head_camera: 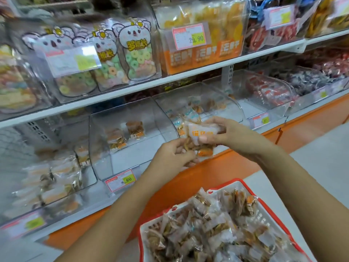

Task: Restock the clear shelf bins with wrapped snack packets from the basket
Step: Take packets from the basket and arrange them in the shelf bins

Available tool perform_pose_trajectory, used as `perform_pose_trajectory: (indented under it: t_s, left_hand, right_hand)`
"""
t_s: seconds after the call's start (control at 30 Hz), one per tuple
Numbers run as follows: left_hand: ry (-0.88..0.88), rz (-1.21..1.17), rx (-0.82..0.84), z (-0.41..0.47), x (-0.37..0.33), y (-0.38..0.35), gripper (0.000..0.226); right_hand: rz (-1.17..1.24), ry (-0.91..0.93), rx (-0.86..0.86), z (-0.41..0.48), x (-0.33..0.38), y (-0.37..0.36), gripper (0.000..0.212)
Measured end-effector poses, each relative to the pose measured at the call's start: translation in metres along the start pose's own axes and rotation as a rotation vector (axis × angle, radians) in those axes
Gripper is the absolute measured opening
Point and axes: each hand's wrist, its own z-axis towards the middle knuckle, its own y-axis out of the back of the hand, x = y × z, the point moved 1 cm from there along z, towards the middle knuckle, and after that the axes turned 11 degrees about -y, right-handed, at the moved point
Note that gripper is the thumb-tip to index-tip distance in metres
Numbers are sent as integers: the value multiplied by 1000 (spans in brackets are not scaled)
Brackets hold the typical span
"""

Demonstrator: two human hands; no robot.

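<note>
Sitting just left of the fingers, a clear bin [143,159] holds a few wrapped packets. The left hand [173,156] curls its fingers round brown snack packets [188,147], and the right hand [228,133] pinches a white packet [200,134] with orange print between thumb and fingers, touching that bundle. Below the fingers, the red-rimmed basket [251,191] is heaped with more wrapped packets.

The red-rimmed basket [251,190] is heaped with wrapped snack packets [207,233]. Above it the left hand [174,155] and right hand [224,137] meet, both gripping a bunch of packets [200,138]. Up and left of the basket stands a clear bin [132,133] holding a few packets, an 8.80 price tag [120,179] on its front.
</note>
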Motion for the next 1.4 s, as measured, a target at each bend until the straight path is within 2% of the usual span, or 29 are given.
perform_pose_trajectory:
  t_s: [0.07,0.1,0.23,0.3,0.37,0.43,0.53,0.6,0.7,0.83,0.97,1.07,1.17,1.23,1.3,1.37,1.4]
  left_hand:
    - [-7,-41,-14,-5,0,24,17]
    - [-5,-51,-28,-9,1,35,17]
    - [11,3,-146,-19,19,80,22]
    - [28,98,-236,-24,36,105,31]
    - [10,209,-343,-36,51,128,19]
    - [-32,394,-503,-50,61,148,10]
    - [-47,623,-720,-71,64,181,8]
    - [7,739,-789,-82,74,209,8]
    - [188,879,-675,-92,104,243,19]
    - [363,822,-425,-96,128,260,26]
    - [380,850,-372,-96,136,268,32]
    - [411,946,-301,-95,136,268,40]
    - [409,953,-284,-98,138,270,44]
    - [397,954,-284,-100,140,272,44]
    - [360,945,-310,-97,140,274,35]
    - [304,921,-320,-87,143,280,24]
    - [287,908,-301,-82,144,283,26]
  right_hand:
    - [-123,-11,45,9,12,-7,69]
    - [-169,-3,79,15,18,-15,70]
    - [-197,72,116,52,42,-57,42]
    - [-141,51,92,75,51,-78,33]
    - [-93,2,56,99,57,-99,27]
    - [-80,-25,38,117,62,-120,30]
    - [-39,18,55,135,73,-153,32]
    - [-73,62,80,146,85,-182,28]
    - [-380,138,88,163,106,-234,37]
    - [-866,170,95,177,134,-300,35]
    - [-1142,41,130,204,138,-340,20]
    - [-1239,60,37,218,133,-351,10]
    - [-1352,39,71,226,122,-357,9]
    - [-1527,42,140,231,114,-360,15]
    - [-1555,49,167,234,113,-364,25]
    - [-1570,-37,167,239,107,-370,47]
    - [-1571,-56,143,238,104,-371,58]
